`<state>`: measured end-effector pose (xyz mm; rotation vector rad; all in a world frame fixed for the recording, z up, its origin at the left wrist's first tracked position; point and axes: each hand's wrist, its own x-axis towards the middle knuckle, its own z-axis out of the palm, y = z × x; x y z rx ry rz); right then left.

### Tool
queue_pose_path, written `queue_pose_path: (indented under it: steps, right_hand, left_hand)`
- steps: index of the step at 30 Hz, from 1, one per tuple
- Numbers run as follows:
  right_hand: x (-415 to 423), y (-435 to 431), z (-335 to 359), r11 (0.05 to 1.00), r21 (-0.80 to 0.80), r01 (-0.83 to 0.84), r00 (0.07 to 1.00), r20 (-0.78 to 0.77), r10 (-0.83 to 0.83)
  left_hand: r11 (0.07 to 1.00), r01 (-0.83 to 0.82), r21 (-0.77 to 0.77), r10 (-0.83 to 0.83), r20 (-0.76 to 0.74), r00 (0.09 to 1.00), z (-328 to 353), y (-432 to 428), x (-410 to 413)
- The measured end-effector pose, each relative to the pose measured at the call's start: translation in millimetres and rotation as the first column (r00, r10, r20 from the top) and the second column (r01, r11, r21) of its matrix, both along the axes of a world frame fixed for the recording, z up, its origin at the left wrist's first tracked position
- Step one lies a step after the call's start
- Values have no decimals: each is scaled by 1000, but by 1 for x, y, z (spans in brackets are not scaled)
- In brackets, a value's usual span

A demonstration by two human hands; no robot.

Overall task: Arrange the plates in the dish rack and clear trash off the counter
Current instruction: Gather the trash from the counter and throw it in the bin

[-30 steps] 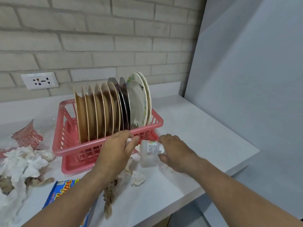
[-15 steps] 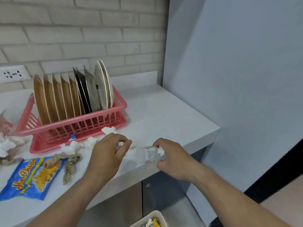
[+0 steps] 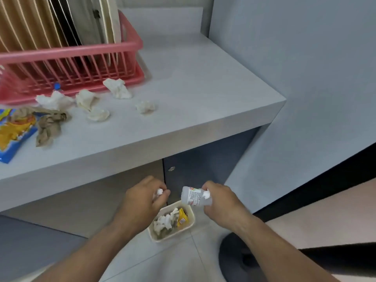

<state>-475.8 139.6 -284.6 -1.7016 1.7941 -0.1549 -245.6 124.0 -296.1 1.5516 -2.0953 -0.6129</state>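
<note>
My left hand is curled round a small crumpled white tissue. My right hand grips a small clear plastic bottle with a printed label, plus a bit of white tissue. Both hands hang below the counter edge, just above a cream waste bin on the floor that holds tissues and a yellow wrapper. Up on the grey counter the pink dish rack holds several upright plates. Several crumpled tissues lie in front of the rack.
A crumpled brown paper and a blue and yellow snack bag lie at the counter's left front. Grey cabinet doors stand under the counter. A grey wall closes the right side. A dark round base sits on the floor.
Both hands have dropped from the counter top to below its edge, carrying the tissue and the bottle over the bin. My view has tilted down.
</note>
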Motion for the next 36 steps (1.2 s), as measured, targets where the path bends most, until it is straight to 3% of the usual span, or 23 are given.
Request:
queue_pose_path:
  steps: [13, 18, 21, 23, 27, 29, 33, 36]
  right_hand:
    - [35, 21, -298, 992, 129, 14, 988, -154, 6]
    - [32, 16, -375, 990, 139, 17, 977, -212, 13]
    - [26, 6, -401, 993, 115, -5, 954, -297, 39]
    - [24, -4, -413, 997, 69, -19, 938, -344, 42]
    - [41, -25, -435, 995, 27, -97, 911, -400, 99]
    - [58, -41, -452, 988, 39, -149, 913, -378, 153]
    - [94, -66, -495, 963, 116, -245, 933, -243, 266]
    - [102, -73, -508, 956, 124, -265, 927, -239, 288]
  left_hand:
    - [974, 4, 227, -30, 109, 994, -305, 18, 33]
    - [978, 28, 207, -64, 168, 984, -405, -3, 23]
    - [949, 70, 308, -122, 151, 981, -453, -21, 15]
    - [927, 63, 369, -128, 155, 980, -475, -30, 14]
    - [978, 18, 207, -57, 184, 981, -487, -26, 24]
    - [973, -19, 228, -18, 156, 988, -487, -27, 34]
    - [992, -41, 116, 21, 163, 986, -478, -26, 49]
    - [992, -27, 120, 6, 176, 984, -473, -27, 57]
